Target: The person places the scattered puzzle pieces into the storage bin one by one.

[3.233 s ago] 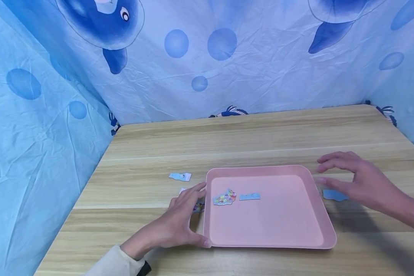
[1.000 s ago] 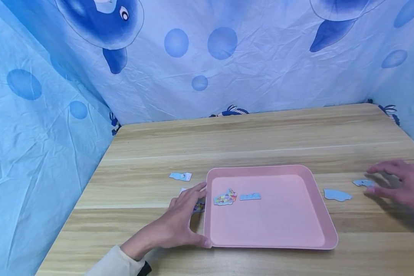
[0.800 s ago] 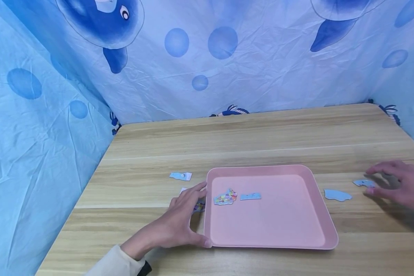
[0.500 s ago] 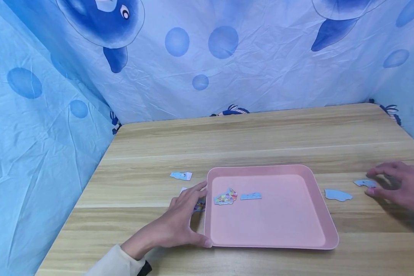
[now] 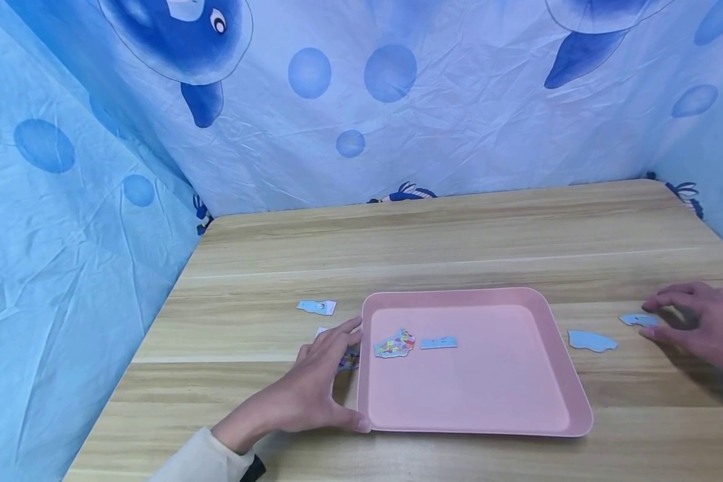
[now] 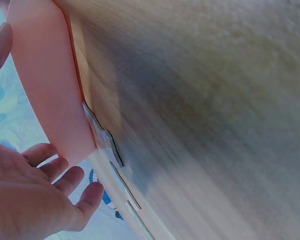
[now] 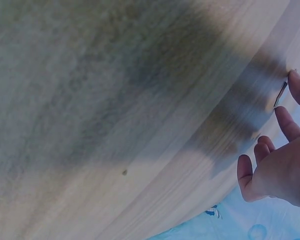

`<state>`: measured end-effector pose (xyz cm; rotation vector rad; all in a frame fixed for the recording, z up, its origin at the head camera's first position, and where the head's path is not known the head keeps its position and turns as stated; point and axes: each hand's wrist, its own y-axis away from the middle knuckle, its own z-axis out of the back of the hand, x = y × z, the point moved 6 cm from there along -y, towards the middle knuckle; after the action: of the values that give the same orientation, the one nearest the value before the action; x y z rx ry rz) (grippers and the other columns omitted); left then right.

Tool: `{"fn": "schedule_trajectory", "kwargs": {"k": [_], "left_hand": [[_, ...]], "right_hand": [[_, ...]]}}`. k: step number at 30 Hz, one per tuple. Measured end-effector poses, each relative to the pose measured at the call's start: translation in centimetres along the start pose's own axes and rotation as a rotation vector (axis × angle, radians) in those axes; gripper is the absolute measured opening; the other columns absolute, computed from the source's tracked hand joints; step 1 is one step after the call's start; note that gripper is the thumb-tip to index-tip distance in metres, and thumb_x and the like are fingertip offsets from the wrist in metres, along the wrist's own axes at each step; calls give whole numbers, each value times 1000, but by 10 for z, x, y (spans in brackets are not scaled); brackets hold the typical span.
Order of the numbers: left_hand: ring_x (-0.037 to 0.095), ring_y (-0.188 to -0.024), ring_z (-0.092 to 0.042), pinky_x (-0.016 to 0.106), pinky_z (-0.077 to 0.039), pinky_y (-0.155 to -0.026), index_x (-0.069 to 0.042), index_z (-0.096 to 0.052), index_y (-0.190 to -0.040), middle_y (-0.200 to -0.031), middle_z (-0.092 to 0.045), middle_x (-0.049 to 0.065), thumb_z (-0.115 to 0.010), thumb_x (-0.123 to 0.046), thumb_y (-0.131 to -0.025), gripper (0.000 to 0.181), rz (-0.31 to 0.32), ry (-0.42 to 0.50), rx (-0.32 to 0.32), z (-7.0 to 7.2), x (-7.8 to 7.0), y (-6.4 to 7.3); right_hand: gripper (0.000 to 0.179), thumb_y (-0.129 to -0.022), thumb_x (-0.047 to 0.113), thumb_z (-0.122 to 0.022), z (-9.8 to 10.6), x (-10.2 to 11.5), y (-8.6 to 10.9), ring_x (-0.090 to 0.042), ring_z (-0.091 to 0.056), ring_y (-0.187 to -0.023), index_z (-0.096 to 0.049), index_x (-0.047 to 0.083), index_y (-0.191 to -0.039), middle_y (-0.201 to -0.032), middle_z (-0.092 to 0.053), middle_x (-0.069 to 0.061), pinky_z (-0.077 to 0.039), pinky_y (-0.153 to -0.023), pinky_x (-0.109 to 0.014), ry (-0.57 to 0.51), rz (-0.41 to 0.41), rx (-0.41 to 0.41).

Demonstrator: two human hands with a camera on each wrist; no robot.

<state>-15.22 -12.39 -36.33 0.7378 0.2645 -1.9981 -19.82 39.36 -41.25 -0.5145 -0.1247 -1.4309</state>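
On the wooden table stands a shallow pink tray [image 5: 482,395] holding a multicoloured puzzle piece [image 5: 394,345] and a light-blue strip piece [image 5: 438,343]. My left hand [image 5: 307,381] rests spread along its left side, thumb at the near corner, fingertips by the rim. Under that hand a dark, multicoloured piece [image 5: 348,360] is partly hidden. Far right, my right hand [image 5: 701,328] has thumb and index finger on opposite sides of a small blue puzzle piece [image 5: 637,320] flat on the table. In the right wrist view this piece [image 7: 281,95] lies between the two fingertips, which appear to pinch it.
A plain blue piece [image 5: 592,341] lies between the tray and my right hand. Behind my left hand is a blue-and-white piece [image 5: 316,307], with the corner of another white piece [image 5: 320,331] showing. A blue patterned curtain [image 5: 397,127] hangs along the table's far and left sides.
Since about three seconds ago my right hand has moved right, from beside the tray to the small blue piece. Over the last second both hands stay put; the view shifts slightly.
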Motion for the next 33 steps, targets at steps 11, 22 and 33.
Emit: {"fn": "schedule_trajectory", "kwargs": {"k": [11,22,33], "left_hand": [[23,-143,-16,58,-15,-108,-12,-33,-146,-159,-16,-8,-87,-50,-58,110,5,1,6,0,0,0],[24,-144,-14,59,-15,-108,-13,-33,-146,-158,-15,-9,-88,-48,-58,110,6,5,5,0,1,1],[21,-143,-16,58,-17,-107,-12,-34,-146,-158,-15,-9,-88,-48,-58,109,2,7,2,0,1,1]], "right_hand": [[20,-75,13,-81,-1,1,-2,-55,-35,-104,-68,-1,-80,-110,-47,-35,-23,-87,-68,-3,-5,-6],[15,-71,5,-81,-1,9,-4,-54,-27,-113,-68,2,-78,-120,-44,-33,-16,-101,-68,112,3,38],[18,-64,11,-84,2,16,-6,-46,-37,-105,-67,10,-71,-121,-49,-30,-25,-86,-63,209,155,30]]}}
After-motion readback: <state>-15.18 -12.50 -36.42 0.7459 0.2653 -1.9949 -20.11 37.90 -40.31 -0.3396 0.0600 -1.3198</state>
